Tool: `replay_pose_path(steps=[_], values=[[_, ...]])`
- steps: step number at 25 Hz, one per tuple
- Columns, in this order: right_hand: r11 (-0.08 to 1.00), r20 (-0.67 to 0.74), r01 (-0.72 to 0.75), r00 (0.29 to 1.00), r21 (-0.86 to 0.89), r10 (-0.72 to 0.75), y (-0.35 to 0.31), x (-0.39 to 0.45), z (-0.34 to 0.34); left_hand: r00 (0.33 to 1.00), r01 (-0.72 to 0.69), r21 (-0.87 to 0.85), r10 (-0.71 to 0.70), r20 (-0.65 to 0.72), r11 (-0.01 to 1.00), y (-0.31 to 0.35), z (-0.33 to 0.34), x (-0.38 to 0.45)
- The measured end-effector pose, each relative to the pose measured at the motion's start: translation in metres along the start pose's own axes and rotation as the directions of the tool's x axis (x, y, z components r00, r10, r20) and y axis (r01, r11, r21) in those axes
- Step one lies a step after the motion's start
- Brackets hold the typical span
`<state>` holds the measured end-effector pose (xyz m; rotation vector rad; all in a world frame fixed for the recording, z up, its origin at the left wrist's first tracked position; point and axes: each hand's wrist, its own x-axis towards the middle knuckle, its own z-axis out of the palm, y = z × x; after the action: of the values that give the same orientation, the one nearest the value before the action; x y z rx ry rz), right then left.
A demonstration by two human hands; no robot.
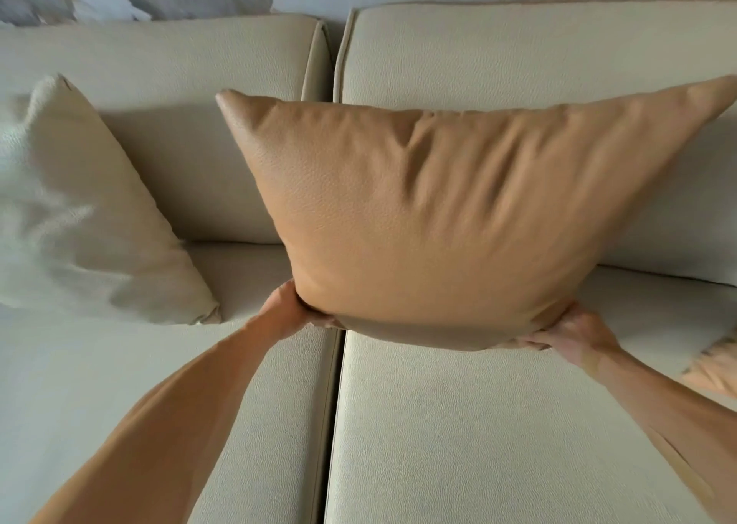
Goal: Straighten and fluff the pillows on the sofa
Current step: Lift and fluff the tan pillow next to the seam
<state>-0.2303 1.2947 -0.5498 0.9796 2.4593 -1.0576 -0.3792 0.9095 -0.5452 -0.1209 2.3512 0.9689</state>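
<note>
Tan pillow (pixel 446 220) stands on the sofa (pixel 478 424); our left hand (pixel 289 308) and right hand (pixel 574 334) squeeze its bottom corners. Left of it, the cream pillow (pixel 91 220) still looks crooked.

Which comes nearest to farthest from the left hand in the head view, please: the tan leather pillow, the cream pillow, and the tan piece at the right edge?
1. Tan leather pillow: gripped by the left hand at its lower corner.
2. Cream pillow: to the left, leaning on the backrest.
3. Tan piece: far right edge, beyond the right hand.
</note>
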Motion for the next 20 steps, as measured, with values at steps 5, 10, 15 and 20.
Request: replay_pose_path(steps=[5,10,15,20], values=[[0.999,-0.002,-0.024,1.0,-0.036,0.024,-0.002,0.004,0.005,0.999,-0.015,0.025,0.014,0.039,1.0,-0.002,-0.003,-0.004],[1.0,0.05,-0.002,0.999,0.029,0.0,0.006,0.007,-0.002,0.997,-0.025,0.013,0.024,0.07,1.0,-0.001,0.005,-0.006],[0.999,0.042,-0.003,0.999,-0.039,0.005,0.01,0.005,-0.013,0.989,-0.056,-0.069,0.065,0.132,0.996,0.005,0.008,-0.013],[0.99,0.021,-0.076,0.997,-0.118,0.079,0.023,0.0,-0.028,0.979,-0.05,-0.174,0.083,0.187,0.983,0.019,0.024,-0.015]])
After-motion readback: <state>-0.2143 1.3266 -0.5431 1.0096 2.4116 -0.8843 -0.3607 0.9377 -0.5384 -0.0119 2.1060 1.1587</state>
